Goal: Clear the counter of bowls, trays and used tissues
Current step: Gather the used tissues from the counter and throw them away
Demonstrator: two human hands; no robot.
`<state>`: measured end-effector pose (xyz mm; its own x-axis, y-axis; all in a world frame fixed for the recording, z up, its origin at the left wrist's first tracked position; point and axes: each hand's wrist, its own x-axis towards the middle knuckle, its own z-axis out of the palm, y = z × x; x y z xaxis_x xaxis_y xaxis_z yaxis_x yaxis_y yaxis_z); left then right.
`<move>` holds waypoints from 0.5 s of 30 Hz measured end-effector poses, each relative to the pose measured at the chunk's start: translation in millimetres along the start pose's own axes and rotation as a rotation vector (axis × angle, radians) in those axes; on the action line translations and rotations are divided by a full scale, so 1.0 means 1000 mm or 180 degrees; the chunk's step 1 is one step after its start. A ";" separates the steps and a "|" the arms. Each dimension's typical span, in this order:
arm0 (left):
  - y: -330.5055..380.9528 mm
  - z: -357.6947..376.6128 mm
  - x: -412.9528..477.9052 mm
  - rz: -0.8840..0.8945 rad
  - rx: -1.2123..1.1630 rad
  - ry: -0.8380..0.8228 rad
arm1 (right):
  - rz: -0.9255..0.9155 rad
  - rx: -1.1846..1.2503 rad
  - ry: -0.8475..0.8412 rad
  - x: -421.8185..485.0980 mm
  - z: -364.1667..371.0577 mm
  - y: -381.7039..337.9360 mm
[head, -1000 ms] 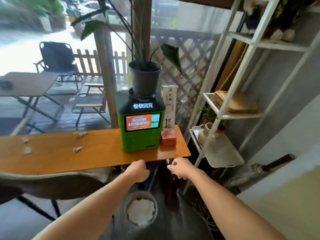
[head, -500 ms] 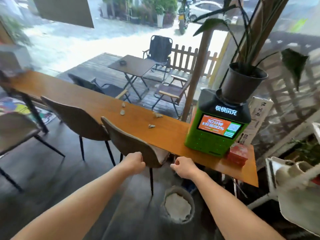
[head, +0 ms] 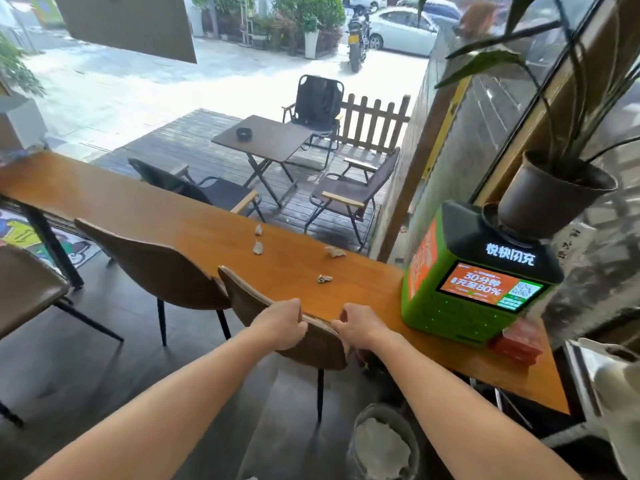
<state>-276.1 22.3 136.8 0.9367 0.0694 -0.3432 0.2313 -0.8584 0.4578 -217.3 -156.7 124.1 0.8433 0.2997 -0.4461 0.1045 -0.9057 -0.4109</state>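
Several crumpled used tissues lie on the long wooden counter [head: 145, 209]: one [head: 324, 279] nearest me, one [head: 335, 251] further back, and two small ones [head: 258, 247] [head: 258, 230] to the left. A brown chair [head: 263, 306] stands pushed against the counter in front of me. My left hand [head: 282, 323] and my right hand [head: 358, 327] both grip the top edge of its backrest, fingers curled over it. No bowls or trays show on the counter.
A green charging kiosk [head: 464, 299] with a potted plant [head: 550, 195] on top fills the counter's right end, a red box [head: 517, 342] beside it. A lined waste bin [head: 381, 445] sits on the floor below. A second brown chair [head: 152, 261] stands left. A white rack [head: 609, 386] is far right.
My view swung left from the counter's right end to its length. Both hands, curled and empty before, have reached forward and taken hold of the nearest chair's backrest.
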 end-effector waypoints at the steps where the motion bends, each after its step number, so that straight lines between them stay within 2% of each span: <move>1: -0.002 -0.013 0.010 0.0086 0.0015 0.0008 | 0.0049 0.0039 0.0043 0.008 -0.004 -0.008; 6: -0.028 -0.054 0.063 0.0207 0.0083 0.0039 | 0.0239 0.0153 0.0178 0.045 -0.007 -0.036; 15: -0.067 -0.069 0.178 0.0205 0.0156 -0.0414 | 0.0349 0.0089 -0.0099 0.138 -0.018 -0.044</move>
<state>-106.8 127.4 101.1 0.9065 -0.0505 -0.4193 0.1557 -0.8830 0.4429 -95.6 -81.2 95.0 0.8320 0.2089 -0.5139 -0.0026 -0.9249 -0.3801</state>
